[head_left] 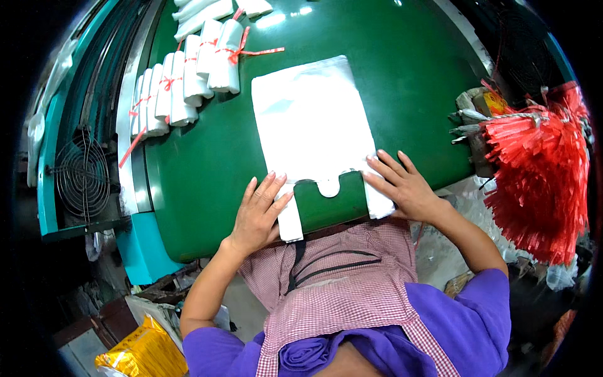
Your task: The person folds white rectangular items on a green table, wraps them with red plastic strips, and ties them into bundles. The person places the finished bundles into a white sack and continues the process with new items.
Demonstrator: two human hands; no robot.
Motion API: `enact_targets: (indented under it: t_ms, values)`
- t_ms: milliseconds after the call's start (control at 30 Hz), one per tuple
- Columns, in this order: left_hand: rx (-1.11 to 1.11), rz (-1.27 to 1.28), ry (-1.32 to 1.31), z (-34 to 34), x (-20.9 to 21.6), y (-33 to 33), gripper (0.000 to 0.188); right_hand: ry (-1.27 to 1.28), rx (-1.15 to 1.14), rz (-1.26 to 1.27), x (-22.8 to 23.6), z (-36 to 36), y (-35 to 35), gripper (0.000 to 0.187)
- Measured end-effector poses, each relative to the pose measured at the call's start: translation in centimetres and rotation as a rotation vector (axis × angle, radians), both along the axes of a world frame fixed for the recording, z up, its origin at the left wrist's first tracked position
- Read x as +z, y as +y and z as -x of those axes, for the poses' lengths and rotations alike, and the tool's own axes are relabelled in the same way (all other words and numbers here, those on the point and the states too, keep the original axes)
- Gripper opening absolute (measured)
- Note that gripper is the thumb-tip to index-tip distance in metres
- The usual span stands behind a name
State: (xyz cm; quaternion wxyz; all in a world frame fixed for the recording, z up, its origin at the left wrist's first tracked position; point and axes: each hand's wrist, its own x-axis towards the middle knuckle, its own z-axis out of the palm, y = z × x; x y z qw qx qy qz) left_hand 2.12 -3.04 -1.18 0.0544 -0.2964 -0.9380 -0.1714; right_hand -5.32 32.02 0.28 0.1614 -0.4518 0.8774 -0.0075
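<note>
A flat stack of white plastic T-shirt bags [311, 119] lies on the green tabletop [414, 81], its two handle strips pointing toward me and a small rounded tab between them. My left hand [257, 207] rests against the left handle strip, fingers stretched out and partly over its edge. On the other side, my right hand [402, 185] lies with fingers spread over the right handle strip. Both palms face down, and the thumbs lie near the strips. The right thumb is partly hidden.
Rolled white bag bundles [182, 88] tied with red strips line the table's left side. A large bunch of red plastic strips [534, 176] hangs at the right edge. A wire fan guard [83, 176] stands at left, and a yellow package [143, 352] sits below.
</note>
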Motion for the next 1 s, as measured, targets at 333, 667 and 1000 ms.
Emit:
enact_targets:
  t_ms: [333, 667, 1000]
  values:
    - [-0.073, -0.390, -0.063, 2.9, 0.8, 0.8, 0.028, -0.104, 0.033, 0.711, -1.5, 1.0, -0.2, 0.044]
    - [0.140, -0.046, 0.227, 6.7, -0.9, 4.6, 0.039, -0.302, -0.238, 0.357, 0.0, 4.1, -10.1, 0.025]
    - [-0.171, -0.025, 0.239, 4.3, -0.5, 6.0, 0.030, 0.135, -0.093, 0.568, -2.6, 4.1, -8.8, 0.046]
